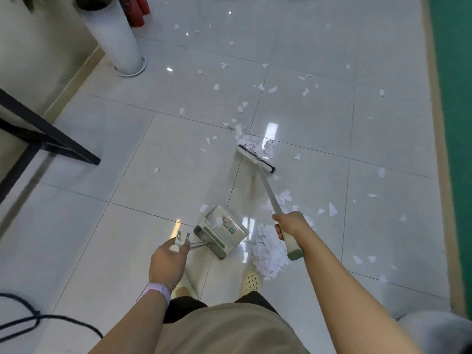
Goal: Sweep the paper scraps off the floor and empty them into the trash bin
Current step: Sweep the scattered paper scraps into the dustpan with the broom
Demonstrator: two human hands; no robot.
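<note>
Head view: we're partway thru the sweep. Our right hand [290, 224] has its fingers wrapped round the broom [256, 159] handle near the green end, w/ the brush head out mid-floor and a clump of paper scraps [251, 144] bunched against the bristles. Our left hand [168, 261] curls round the top of the dustpan [221, 232] handle; the pan stands on the floor just ahead of our feet, tipped, w/ maybe a scrap or two inside, hard to tell. A gathered pile [269, 254] lies just beside the pan's right edge, not yet in it.

Done, as we judge it: one heap collected near us, a second under way. Left: loose bits toward the floor's far edge, by the white vase [116, 37] and along the green strip [452, 98] at the right edge; then scooping everything in. No trash bin shows, so emptying isn't started.
</note>
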